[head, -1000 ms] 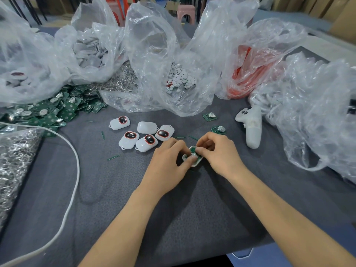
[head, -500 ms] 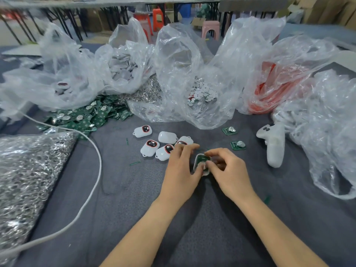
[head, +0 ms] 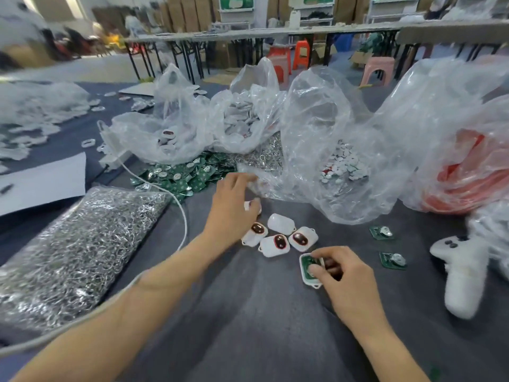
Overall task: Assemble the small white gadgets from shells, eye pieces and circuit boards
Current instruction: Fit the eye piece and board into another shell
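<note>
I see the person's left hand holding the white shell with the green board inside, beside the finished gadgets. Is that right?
Not quite. The head view shows the right hand holding the white shell with the green board inside, beside the finished gadgets. The left hand is stretched out toward the plastic bags.

**One head camera, looking forward and down**

A single wide-angle view covers the whole scene. The camera sits on the person's head and faces forward and down over the grey table (head: 248, 326). It is close to the work. Both forearms enter from the bottom edge. The left hand (head: 231, 210) reaches the centre of the frame, and the right hand (head: 349, 285) holds an open shell (head: 308, 267) at lower right. Plastic bags (head: 330, 119) fill the middle band. The top of the frame shows far tables (head: 275, 31).
</note>
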`<state>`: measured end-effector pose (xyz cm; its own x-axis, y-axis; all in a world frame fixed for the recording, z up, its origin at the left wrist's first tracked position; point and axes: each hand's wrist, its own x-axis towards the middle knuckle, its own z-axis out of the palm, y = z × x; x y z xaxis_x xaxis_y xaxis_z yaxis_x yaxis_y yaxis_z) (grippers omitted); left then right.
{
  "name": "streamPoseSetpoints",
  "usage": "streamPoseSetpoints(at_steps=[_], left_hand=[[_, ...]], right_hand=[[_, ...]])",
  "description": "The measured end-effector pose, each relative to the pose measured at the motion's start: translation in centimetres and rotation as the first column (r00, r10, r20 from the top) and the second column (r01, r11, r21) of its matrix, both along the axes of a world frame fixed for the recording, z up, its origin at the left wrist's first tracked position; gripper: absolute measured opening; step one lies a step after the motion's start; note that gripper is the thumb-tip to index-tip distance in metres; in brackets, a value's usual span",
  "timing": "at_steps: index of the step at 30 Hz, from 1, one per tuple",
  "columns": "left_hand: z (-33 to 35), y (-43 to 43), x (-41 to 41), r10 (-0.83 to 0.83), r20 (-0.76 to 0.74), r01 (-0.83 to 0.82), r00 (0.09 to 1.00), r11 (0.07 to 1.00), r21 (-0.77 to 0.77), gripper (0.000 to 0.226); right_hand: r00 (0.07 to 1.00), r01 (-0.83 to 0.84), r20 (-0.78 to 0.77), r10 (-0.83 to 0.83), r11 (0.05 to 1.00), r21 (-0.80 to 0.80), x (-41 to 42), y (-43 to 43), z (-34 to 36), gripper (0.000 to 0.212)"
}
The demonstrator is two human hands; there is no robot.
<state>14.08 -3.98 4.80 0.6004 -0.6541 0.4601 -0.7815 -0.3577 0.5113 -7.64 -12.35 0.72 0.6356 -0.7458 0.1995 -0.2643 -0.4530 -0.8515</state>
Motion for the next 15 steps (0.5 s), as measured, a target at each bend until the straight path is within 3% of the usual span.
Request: streamPoseSetpoints(at_steps=[4, 6, 8, 10, 15], left_hand=[[0.8, -2.7, 8.1, 0.100, -0.014, -0.093, 0.995, 0.957, 0.274, 0.040], [0.2, -3.2, 10.1, 0.105, 0.043, -0.113, 0.994, 0.859, 0.499, 0.040], [-0.6, -3.3, 10.5, 0.065, 0.172, -0.160, 0.983, 0.763, 0.626, 0.038], [-1.2, -3.1, 10.5, 0.036, 0.263, -0.199, 0.964, 0.754, 0.626, 0.034], [-0.9, -2.0, 10.7, 0.045, 0.312, -0.214, 0.949, 0.818, 0.534, 0.026]], right_hand=[[1.000, 0.012, 0.000, -0.012, 1.000, -0.025, 0.1, 0.1, -0.4, 0.031], [1.000, 0.013, 0.003, -0.013, 0.999, -0.042, 0.1, 0.1, -0.4, 0.034], [1.000, 0.020, 0.015, -0.019, 0.999, -0.031, 0.0, 0.0, -0.5, 0.031], [0.999, 0.030, 0.026, -0.030, 0.999, -0.014, 0.0, 0.0, -0.5, 0.026], [0.999, 0.031, 0.014, -0.031, 0.999, -0.014, 0.0, 0.0, -0.6, 0.020]])
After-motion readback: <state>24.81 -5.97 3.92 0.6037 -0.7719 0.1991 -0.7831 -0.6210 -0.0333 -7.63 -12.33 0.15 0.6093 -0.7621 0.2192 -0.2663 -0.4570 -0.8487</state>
